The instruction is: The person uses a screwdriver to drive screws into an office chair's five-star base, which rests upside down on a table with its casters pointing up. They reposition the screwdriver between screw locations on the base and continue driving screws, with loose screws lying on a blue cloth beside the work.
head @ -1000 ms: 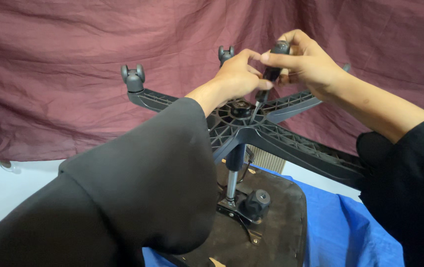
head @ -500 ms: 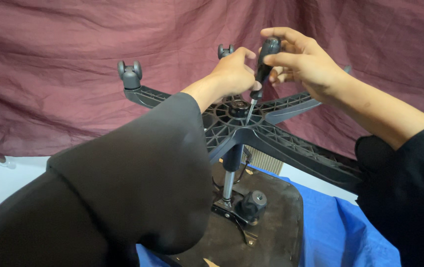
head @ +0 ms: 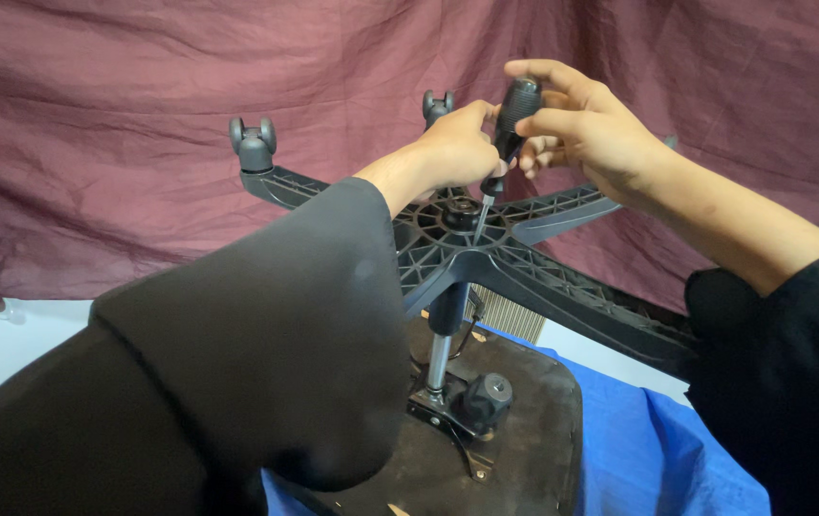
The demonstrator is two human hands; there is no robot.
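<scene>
An office chair lies upside down, its black star-shaped base (head: 562, 277) raised on a metal column (head: 440, 349) above the dark seat underside (head: 524, 449). My right hand (head: 591, 129) grips the black handle of a screwdriver (head: 505, 134). The tip points down into the hub (head: 457, 215) at the centre of the base. My left hand (head: 452, 153) is closed around the lower part of the screwdriver, just above the hub. Black wide sleeves cover both my arms.
Caster wheels (head: 252, 143) stick up from the ends of the base arms, another caster (head: 438, 103) at the back. A black knob (head: 484, 394) sits by the column foot. Blue sheet (head: 658, 459) lies under the seat. A maroon cloth (head: 142, 115) hangs behind.
The screwdriver has gone from tilted to more upright, and my right hand has shifted up onto the top of the handle. My left hand stays by the hub.
</scene>
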